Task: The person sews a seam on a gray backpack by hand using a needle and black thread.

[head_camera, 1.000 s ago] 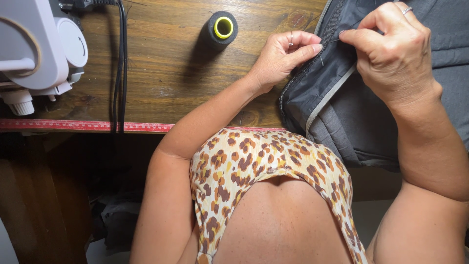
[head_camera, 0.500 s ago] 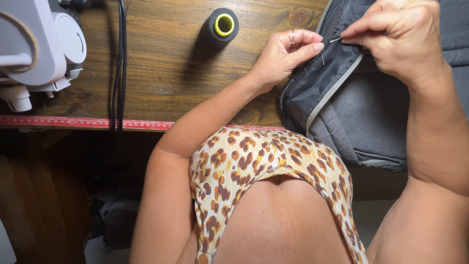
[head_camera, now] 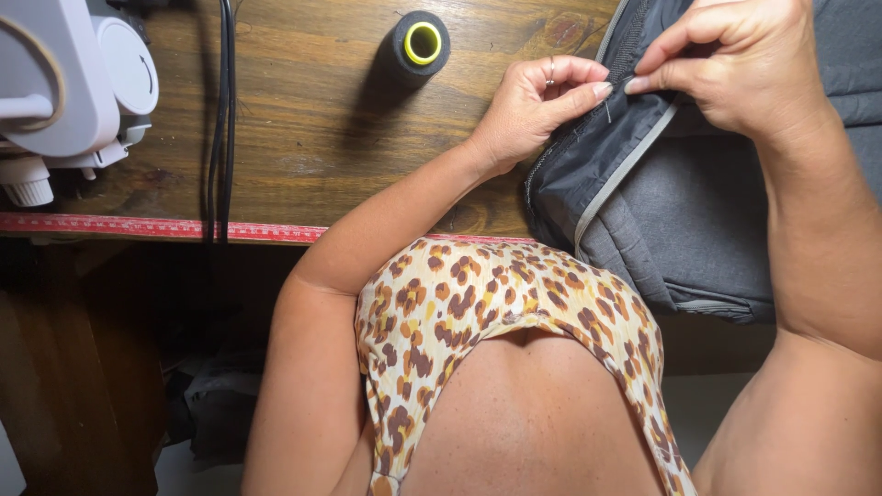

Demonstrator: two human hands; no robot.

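A dark grey garment [head_camera: 680,220] with a light grey piped edge lies on the right of the wooden table [head_camera: 303,119] and hangs over its front edge. My left hand [head_camera: 537,106] pinches the garment's dark folded edge between thumb and fingers. My right hand [head_camera: 735,60] sits just to the right, fingertips pressed together on a thin needle [head_camera: 608,110] that points down into the same fabric edge. The two hands' fingertips almost touch.
A black thread spool [head_camera: 421,44] with a yellow core stands on the table behind my left hand. A white sewing machine [head_camera: 64,87] occupies the far left, with black cables [head_camera: 220,119] beside it. A red measuring tape [head_camera: 147,227] runs along the table's front edge.
My right hand has come back down and left toward my left hand, bringing the needle to the fabric edge. My left hand has kept its pinch in place.
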